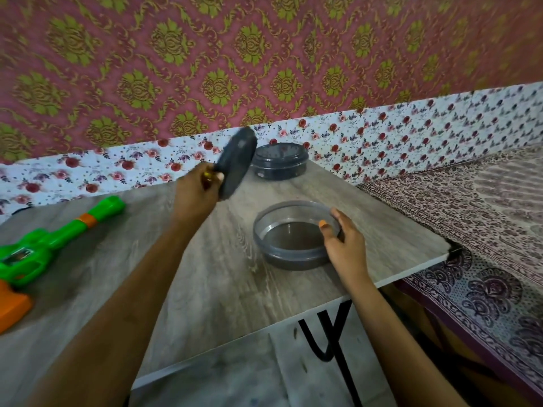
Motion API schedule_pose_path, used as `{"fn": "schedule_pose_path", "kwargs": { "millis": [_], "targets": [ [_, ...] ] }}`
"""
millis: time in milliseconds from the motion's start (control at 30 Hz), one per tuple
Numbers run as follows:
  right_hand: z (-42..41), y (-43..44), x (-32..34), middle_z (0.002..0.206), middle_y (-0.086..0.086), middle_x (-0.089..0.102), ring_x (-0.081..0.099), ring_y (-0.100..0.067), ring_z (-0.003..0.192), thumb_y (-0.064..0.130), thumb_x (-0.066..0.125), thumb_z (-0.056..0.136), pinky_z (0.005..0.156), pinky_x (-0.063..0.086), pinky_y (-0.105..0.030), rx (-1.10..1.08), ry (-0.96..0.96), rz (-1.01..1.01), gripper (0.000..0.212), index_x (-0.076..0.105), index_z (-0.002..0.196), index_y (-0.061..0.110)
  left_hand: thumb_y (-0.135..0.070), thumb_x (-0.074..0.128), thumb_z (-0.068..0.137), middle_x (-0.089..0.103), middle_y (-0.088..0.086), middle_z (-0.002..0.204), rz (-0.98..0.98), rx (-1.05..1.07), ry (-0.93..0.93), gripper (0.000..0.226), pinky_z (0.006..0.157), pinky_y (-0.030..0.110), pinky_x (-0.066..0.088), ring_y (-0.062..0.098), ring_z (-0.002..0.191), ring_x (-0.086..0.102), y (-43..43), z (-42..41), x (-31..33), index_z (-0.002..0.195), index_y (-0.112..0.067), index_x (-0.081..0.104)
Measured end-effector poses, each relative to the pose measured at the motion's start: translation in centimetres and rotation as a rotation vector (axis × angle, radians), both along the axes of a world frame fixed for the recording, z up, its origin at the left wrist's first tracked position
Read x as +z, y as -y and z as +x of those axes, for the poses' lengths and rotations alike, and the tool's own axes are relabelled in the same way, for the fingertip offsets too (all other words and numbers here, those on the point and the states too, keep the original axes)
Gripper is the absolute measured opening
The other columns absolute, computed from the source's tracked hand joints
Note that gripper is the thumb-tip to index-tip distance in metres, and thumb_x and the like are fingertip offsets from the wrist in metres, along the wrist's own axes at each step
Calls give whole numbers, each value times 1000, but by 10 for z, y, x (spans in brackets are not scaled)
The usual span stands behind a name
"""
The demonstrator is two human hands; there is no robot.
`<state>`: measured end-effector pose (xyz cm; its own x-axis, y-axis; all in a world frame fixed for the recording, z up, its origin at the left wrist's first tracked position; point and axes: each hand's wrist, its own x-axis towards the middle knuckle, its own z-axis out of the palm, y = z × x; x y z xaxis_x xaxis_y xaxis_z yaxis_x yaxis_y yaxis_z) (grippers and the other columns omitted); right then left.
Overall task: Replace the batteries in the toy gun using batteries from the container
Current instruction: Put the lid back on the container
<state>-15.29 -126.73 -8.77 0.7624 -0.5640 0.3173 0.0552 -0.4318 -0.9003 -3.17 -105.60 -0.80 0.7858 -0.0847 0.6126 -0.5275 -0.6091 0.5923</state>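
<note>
The left hand (199,190) is gripping a dark lid (236,163), holding it tilted above the table (205,274). The right hand (345,242) is clasping the open container (288,259) by its rim. The toy gun (44,245) is lying well to the left of both hands, and a lidded container (279,163) is sitting behind.

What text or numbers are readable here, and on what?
None readable.
The small dark panel on the green and orange plastic toy gun: too blurred to read.
The open round grey container, the grey lid in the left hand and the closed grey container: no markings visible.
</note>
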Motion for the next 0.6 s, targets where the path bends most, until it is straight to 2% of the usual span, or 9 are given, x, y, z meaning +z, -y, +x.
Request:
{"fn": "schedule_pose_path", "kwargs": {
  "millis": [100,133,200,300,400,600],
  "targets": [
    [-1,-1,-1,140,-5,48,43,-20,130,24,55,90,110,33,-34,14,4,33,47,46,135,14,-17,50,95,46,1,55,-659,-147,-235,23,42,20,35,5,38,40,-8,-15,14,72,-16,50],
    [-1,0,-1,140,-6,48,43,-20,130,24,55,90,111,33,-35,15,4,39,46,46,135,14,-17,50,95,44,-2,51,-794,-180,-330,25,39,18,31,4,35,37,-9,-18,15,70,-16,49],
    [-1,-1,-1,140,-6,48,43,-21,130,24,54,91,111,33,-36,20,4,56,46,46,134,14,-18,50,95,43,-5,47,-942,-211,-505,28,38,18,28,4,33,33,-12,-20,10,67,-16,50],
    [-3,-1,-1,142,-6,46,41,-21,132,26,53,91,112,31,-36,23,-5,70,47,45,136,15,-15,49,94,42,-5,49,-1006,-230,-705,30,35,14,27,3,32,31,-13,-21,-9,64,-17,49],
    [-3,-1,-1,144,-5,44,39,-22,133,29,52,92,111,31,-37,24,-22,53,48,42,138,17,-15,50,94,43,-4,42,-954,-188,-844,30,31,11,26,4,28,31,-11,-25,-26,65,-15,46],
    [-4,-2,1,146,-6,41,37,-23,135,34,46,94,112,30,-40,29,-37,75,48,39,139,17,-26,60,91,46,3,61,-719,-201,-863,22,35,15,30,7,38,36,-1,-32,-36,74,-13,55]
  ]
}}
